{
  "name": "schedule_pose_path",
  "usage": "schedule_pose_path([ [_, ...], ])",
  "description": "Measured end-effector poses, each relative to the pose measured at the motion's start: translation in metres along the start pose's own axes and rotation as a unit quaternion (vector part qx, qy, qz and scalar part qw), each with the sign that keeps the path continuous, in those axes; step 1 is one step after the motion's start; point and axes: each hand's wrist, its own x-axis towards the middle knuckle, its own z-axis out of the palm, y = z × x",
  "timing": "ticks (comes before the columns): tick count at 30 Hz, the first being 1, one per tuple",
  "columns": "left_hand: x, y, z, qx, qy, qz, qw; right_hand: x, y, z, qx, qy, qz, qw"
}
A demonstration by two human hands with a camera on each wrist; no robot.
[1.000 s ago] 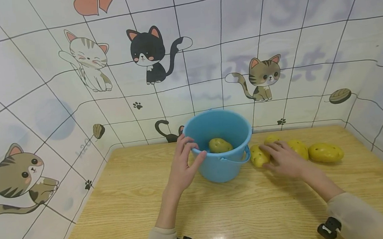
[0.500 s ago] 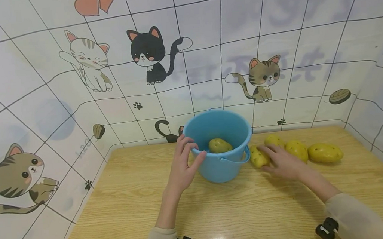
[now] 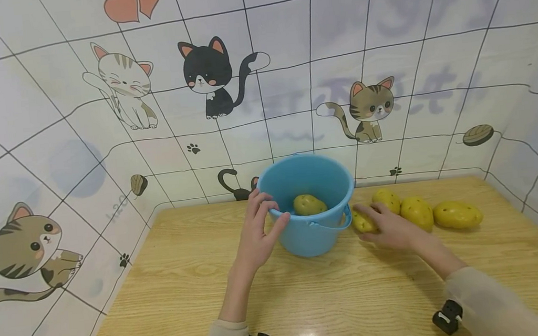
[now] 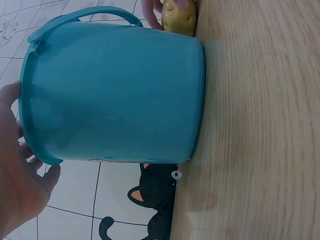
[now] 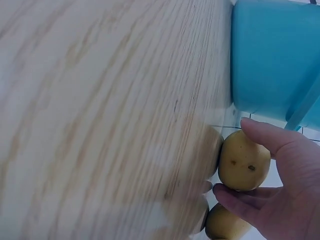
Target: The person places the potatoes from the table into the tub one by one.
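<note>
Head view: our left hand (image 3: 255, 232) grips the bucket (image 3: 307, 207) rim; one potato (image 3: 308, 205) lies inside, three spares (image 3: 417, 212) wait on the tabletop (image 3: 307, 291).
Left wrist: bucket upright, hand at its rim.
Right wrist: our right hand (image 5: 280, 200) closes round the nearest potato (image 5: 243, 161) beside the bucket, not yet lifted.
</note>
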Motion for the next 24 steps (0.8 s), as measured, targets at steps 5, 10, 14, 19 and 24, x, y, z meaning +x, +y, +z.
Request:
schedule_pose_path([
  [5, -0.0001, 0.0006, -0.0003, 0.003, 0.001, -0.005, 1.0000, 0.0023, -0.0015, 0.0004, 0.010, 0.007, -0.014, 1.000],
  [10, -0.0001, 0.0011, 0.0001, 0.006, -0.003, -0.013, 0.9999, 0.0033, -0.0005, 0.0014, 0.006, 0.014, -0.023, 1.000],
  [14, -0.0003, 0.0014, 0.0011, 0.005, -0.006, -0.015, 0.9999, 0.0019, 0.0022, 0.0027, -0.002, 0.024, -0.025, 0.999],
  [19, 0.0001, 0.0015, 0.0014, 0.003, -0.002, -0.007, 1.0000, -0.0011, 0.0024, 0.0008, 0.001, 0.036, -0.014, 0.999],
  [24, 0.0001, 0.0013, 0.0006, 0.004, 0.003, -0.002, 1.0000, -0.0015, 0.0047, -0.0043, 0.009, 0.073, -0.020, 0.997],
])
